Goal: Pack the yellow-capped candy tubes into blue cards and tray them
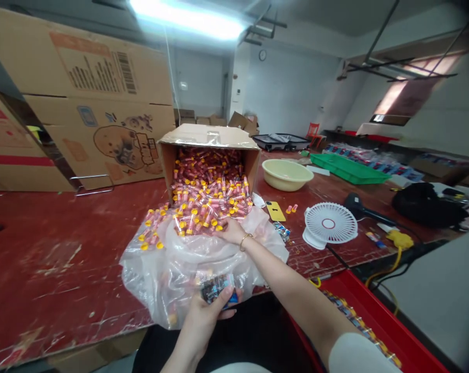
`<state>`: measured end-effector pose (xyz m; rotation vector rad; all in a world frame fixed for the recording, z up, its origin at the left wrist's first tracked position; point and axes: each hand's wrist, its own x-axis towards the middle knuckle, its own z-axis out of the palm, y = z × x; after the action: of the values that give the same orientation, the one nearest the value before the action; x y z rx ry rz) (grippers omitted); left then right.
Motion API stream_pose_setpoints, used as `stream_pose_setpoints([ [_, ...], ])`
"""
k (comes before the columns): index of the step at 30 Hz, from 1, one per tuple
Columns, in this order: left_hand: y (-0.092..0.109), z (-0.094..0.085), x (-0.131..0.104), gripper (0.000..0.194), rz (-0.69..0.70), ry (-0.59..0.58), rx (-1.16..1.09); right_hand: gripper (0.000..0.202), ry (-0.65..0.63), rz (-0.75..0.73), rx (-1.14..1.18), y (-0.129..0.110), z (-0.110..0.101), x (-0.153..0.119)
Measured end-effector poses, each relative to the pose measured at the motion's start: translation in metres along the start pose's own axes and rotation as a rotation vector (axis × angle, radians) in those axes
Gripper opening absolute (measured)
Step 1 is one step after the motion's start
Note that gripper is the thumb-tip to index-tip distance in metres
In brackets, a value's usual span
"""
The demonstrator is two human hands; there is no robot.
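A cardboard box (209,135) lies tipped on its side on the red table (63,248). Several small pink tubes with yellow caps (203,202) spill out of it onto a clear plastic bag (168,269). My right hand (231,230), with a gold bracelet on the wrist, reaches into the front of the tube pile; its fingers are buried among the tubes. Close to the table's near edge, my left hand (207,316) holds a small dark printed packet (217,286).
Large cardboard cartons (90,98) stand at the back left. To the right are a yellow phone (275,211), a white fan (328,224), a cream basin (286,173), a green tray (349,168) and a black bag (428,204). A red bin (378,316) sits at my right.
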<state>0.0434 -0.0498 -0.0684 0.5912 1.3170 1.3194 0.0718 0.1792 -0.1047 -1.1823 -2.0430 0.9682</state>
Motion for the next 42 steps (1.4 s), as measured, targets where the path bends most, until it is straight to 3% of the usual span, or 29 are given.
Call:
stream_pose_setpoints([
  [3,0.001,-0.002,0.0,0.03,0.009,0.034,-0.003,0.028,0.06,-0.088,0.172,-0.014,-0.002,-0.008],
  [7,-0.001,-0.001,0.001,0.029,-0.002,0.098,-0.071,0.029,0.129,-0.213,0.365,-0.03,-0.042,-0.055],
  [11,-0.005,0.007,0.004,0.032,-0.009,0.129,-0.06,0.025,-0.051,-0.406,0.486,-0.043,-0.092,-0.113],
  [14,-0.008,0.012,0.006,0.033,0.003,0.117,-0.039,0.016,-0.137,-0.502,0.367,-0.051,-0.108,-0.134],
  [17,-0.008,0.013,0.005,0.035,-0.005,0.104,-0.007,0.017,-0.259,-0.442,0.396,-0.05,-0.103,-0.134],
  [22,-0.002,0.016,-0.002,0.036,-0.017,0.036,-0.102,0.033,-0.308,-0.062,0.753,-0.031,-0.08,-0.132],
  [26,0.002,0.025,-0.004,0.035,-0.1,-0.024,-0.245,0.038,-0.363,-0.113,0.777,-0.023,-0.073,-0.157],
  [29,0.005,0.031,-0.001,0.028,-0.161,-0.039,-0.356,0.07,-0.463,-0.167,0.674,-0.028,-0.071,-0.18],
  [31,0.006,0.034,0.0,0.026,-0.174,-0.037,-0.382,0.079,-0.413,-0.141,0.588,-0.032,-0.069,-0.189],
  [34,0.007,0.034,0.0,0.028,-0.157,-0.084,-0.373,0.067,-0.28,-0.098,0.494,-0.035,-0.064,-0.193],
  [42,0.005,0.032,-0.01,0.037,-0.098,-0.082,-0.251,0.055,-0.115,-0.224,0.439,-0.033,-0.058,-0.196],
])
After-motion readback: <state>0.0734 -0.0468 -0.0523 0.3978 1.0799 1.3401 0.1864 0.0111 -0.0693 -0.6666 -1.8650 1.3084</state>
